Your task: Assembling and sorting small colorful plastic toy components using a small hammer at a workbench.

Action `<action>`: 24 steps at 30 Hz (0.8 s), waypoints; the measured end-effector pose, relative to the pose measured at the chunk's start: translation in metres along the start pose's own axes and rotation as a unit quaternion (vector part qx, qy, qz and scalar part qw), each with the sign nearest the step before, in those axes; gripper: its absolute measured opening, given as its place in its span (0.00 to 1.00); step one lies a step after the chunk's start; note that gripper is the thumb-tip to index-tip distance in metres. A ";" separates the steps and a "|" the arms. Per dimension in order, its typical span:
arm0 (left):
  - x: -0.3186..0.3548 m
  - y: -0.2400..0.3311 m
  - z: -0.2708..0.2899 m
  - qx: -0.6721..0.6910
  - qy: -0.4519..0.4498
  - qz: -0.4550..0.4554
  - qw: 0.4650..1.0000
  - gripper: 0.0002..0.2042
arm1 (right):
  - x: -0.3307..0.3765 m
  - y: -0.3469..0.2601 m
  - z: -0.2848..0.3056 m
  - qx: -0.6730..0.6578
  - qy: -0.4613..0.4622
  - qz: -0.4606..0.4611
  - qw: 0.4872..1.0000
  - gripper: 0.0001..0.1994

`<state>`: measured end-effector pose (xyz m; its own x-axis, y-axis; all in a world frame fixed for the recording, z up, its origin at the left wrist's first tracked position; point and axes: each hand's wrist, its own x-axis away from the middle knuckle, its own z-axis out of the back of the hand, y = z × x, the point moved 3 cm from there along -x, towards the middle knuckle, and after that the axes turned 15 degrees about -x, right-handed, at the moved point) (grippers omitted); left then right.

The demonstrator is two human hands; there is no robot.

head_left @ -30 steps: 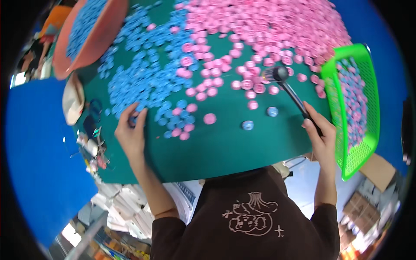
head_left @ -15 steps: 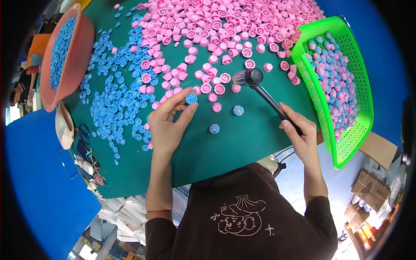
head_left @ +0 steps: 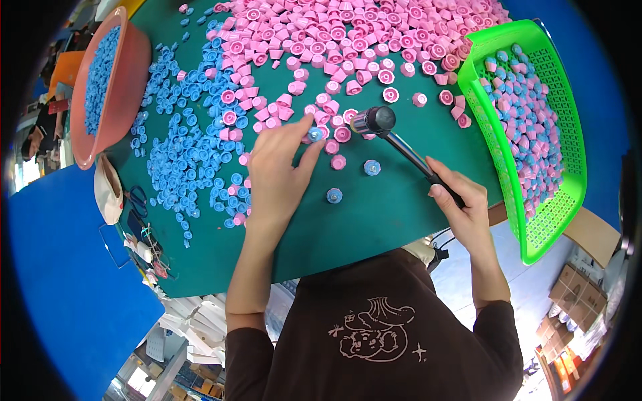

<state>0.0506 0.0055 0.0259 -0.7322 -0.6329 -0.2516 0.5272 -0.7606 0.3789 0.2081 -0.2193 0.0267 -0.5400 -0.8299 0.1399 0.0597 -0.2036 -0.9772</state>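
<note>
My left hand (head_left: 279,160) pinches a small blue plastic cap (head_left: 315,134) between thumb and forefinger, at the near edge of the loose pink cups (head_left: 342,134). Whether the cap touches a cup beneath it I cannot tell. In my right hand (head_left: 461,200) is the black handle of a mallet (head_left: 414,155), its dark cylindrical head raised beside my left fingertips. Two joined pieces, blue on top with pink below, stand on the green table in front of me: one (head_left: 372,168) below the mallet head, the other (head_left: 334,195) nearer to me.
Many blue caps (head_left: 177,157) lie spread at the left, and a heap of pink cups (head_left: 348,27) covers the far side. A pink basin (head_left: 127,93) of blue caps stands far left. The green basket (head_left: 528,244) at right holds joined blue-and-pink pieces. Scissors (head_left: 138,200) lie at the left edge.
My left hand has moved right and away from me with the blue cap, now turned over, to the pink cups. My right hand still holds the mallet in nearly the same place.
</note>
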 end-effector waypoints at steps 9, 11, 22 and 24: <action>-0.003 -0.006 -0.015 0.012 -0.001 -0.023 1.000 0.14 | -0.004 -0.006 -0.007 0.025 -0.016 0.003 1.000 0.17; -0.004 -0.009 -0.015 0.018 0.002 -0.022 1.000 0.15 | -0.007 -0.012 -0.010 0.045 -0.026 -0.003 0.999 0.17; 0.008 -0.043 0.034 0.011 0.039 0.057 0.998 0.14 | -0.030 -0.035 -0.037 0.173 -0.085 0.070 0.979 0.20; 0.015 -0.064 0.048 -0.008 0.064 0.099 0.993 0.12 | -0.032 -0.034 -0.033 0.155 -0.081 0.062 0.983 0.19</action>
<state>-0.0155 0.0517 0.0407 -0.5530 -0.7832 -0.2843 0.6638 -0.6203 0.4178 0.1952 -0.1690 0.0498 -0.3736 -0.9249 0.0705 0.3829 -0.2231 -0.8964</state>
